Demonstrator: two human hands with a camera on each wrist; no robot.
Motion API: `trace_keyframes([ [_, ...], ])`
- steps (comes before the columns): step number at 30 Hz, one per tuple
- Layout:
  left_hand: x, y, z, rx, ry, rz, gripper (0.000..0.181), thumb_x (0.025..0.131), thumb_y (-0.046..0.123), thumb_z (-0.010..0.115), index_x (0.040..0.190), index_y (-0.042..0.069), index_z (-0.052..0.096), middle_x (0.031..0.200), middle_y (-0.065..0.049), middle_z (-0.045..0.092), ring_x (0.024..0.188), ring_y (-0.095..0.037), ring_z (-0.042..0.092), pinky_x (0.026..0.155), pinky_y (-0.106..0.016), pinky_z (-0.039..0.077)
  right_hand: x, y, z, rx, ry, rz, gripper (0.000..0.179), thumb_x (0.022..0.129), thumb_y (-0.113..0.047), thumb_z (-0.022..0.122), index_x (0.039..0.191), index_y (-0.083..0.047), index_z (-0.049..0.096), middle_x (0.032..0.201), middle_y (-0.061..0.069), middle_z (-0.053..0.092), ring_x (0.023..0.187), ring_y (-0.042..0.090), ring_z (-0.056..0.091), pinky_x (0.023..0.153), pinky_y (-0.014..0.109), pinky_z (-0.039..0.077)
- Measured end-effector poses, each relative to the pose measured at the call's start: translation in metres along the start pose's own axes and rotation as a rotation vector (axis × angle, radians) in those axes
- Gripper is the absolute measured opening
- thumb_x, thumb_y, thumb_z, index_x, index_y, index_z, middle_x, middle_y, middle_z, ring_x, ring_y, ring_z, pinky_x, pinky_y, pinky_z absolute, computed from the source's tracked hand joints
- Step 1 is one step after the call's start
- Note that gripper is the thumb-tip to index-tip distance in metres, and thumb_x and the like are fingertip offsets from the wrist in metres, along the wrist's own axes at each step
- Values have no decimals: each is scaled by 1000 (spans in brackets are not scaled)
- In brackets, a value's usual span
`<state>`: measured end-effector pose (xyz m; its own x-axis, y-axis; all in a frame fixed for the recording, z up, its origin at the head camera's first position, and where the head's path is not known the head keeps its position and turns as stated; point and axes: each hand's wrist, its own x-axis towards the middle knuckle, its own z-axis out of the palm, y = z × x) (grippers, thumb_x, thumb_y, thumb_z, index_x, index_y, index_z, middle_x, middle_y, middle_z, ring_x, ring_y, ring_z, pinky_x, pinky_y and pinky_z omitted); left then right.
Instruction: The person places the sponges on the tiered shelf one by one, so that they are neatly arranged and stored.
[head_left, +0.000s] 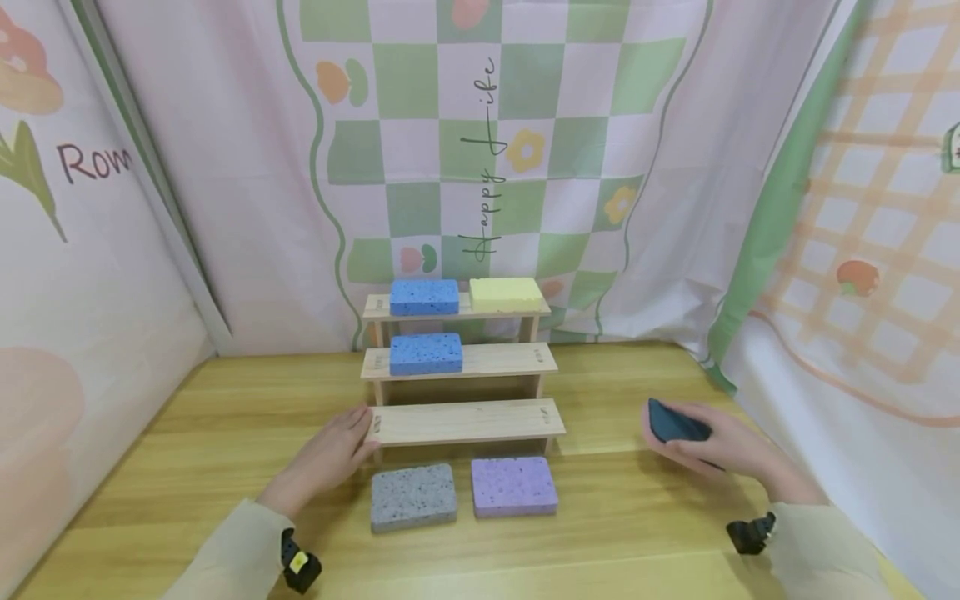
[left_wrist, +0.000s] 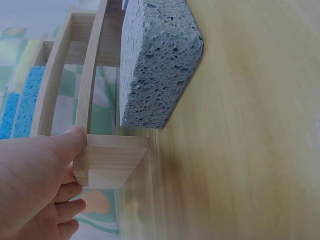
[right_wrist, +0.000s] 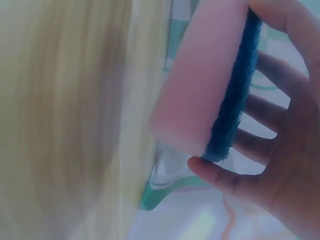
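The step in hand looks like carrying a sponge while the rack is steadied. The person's right hand holds a pink foam sponge with a dark teal scouring pad, its grip closed with thumb and fingertips at the block's edges. The pad faces the palm; the pink foam faces the wooden worktop. The sponge seems raised, well apart from the rack, on the person's right.

The left hand grips the left end of the lowest shelf of a three-tiered pale wooden rack, with the thumb on the plank's edge. A speckled blue block sponge and a plain yellow block sponge lie on the top shelf, and a second blue block sponge on the middle one. A speckled grey block sponge and a speckled purple block sponge lie on the worktop before the rack.

Bringing the held sponge to the rack would call for a leftward move, kept level.
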<state>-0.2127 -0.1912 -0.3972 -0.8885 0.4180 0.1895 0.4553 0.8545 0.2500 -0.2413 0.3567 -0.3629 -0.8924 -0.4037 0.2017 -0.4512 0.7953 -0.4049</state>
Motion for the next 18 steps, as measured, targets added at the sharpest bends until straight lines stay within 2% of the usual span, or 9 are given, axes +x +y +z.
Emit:
trace_keyframes([
  [8, 0, 0, 0, -2, 3, -1, 55, 97, 24, 47, 133, -16, 34, 139, -30, 30, 128, -42, 29, 105, -52, 23, 12, -13, -3, 19, 0, -15, 61, 86, -30, 66, 135, -2, 45, 127, 28, 47, 107, 45, 48, 75, 49, 45],
  [14, 0, 0, 0, -5, -1, -10, 55, 98, 25, 47, 133, -15, 34, 140, -30, 29, 129, -42, 28, 105, -52, 23, 25, -26, -6, 19, 25, -83, 60, 85, -28, 68, 135, -3, 46, 127, 28, 46, 108, 43, 48, 76, 49, 44],
  [18, 0, 0, 0, -3, 0, -5, 55, 98, 25, 47, 133, -15, 34, 140, -30, 29, 129, -42, 28, 105, -52, 23, 32, -36, -8, 16, 12, -104, 59, 85, -26, 68, 135, -3, 46, 126, 29, 46, 107, 44, 49, 77, 50, 45],
])
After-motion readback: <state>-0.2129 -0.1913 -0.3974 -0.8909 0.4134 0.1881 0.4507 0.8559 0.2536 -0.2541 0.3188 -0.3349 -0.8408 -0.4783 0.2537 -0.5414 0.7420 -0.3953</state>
